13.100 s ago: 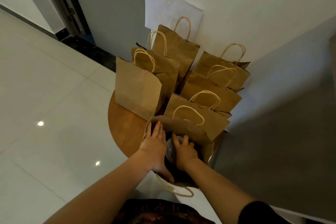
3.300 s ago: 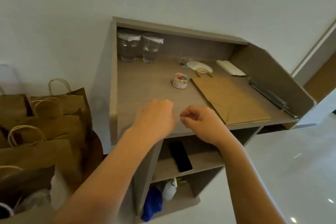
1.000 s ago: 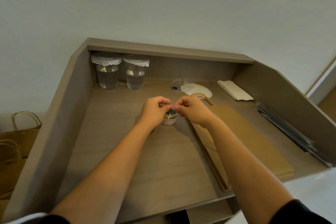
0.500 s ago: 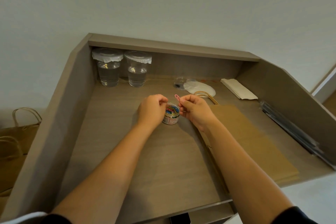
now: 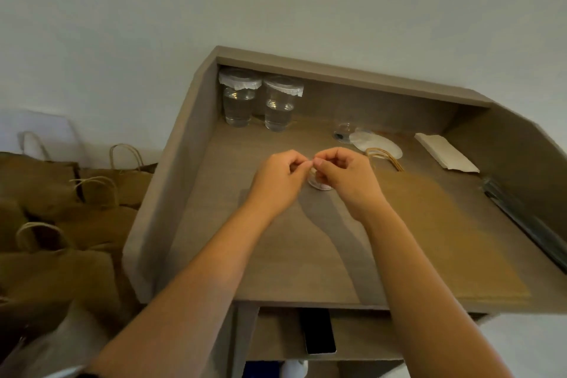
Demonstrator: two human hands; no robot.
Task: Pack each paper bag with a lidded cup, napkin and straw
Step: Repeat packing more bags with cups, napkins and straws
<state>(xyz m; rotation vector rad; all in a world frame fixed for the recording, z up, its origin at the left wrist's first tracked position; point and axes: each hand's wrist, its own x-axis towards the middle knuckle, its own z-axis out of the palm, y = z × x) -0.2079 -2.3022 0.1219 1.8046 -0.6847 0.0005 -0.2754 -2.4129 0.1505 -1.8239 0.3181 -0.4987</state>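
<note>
My left hand (image 5: 279, 181) and my right hand (image 5: 343, 181) meet fingertip to fingertip just above a small round tin of paper clips (image 5: 320, 186) on the desk. Both pinch something tiny between them, apparently a paper clip, too small to see clearly. Two lidded cups of water (image 5: 241, 101) (image 5: 282, 104) stand at the back left corner. A flat paper bag (image 5: 445, 224) lies to the right of my hands. Folded napkins (image 5: 445, 152) lie at the back right, and dark wrapped straws (image 5: 527, 221) run along the right wall.
The desk (image 5: 171, 193) has raised side and back walls. Loose white lids (image 5: 380, 144) lie near the bag's handles. Several standing paper bags (image 5: 61, 224) crowd the floor area on the left. A black phone (image 5: 317, 334) lies on the shelf below.
My right hand lifted a pink paper clip from the tin half a second ago; now both hands have closed together over the tin. The view has swung left, showing the bags again.
</note>
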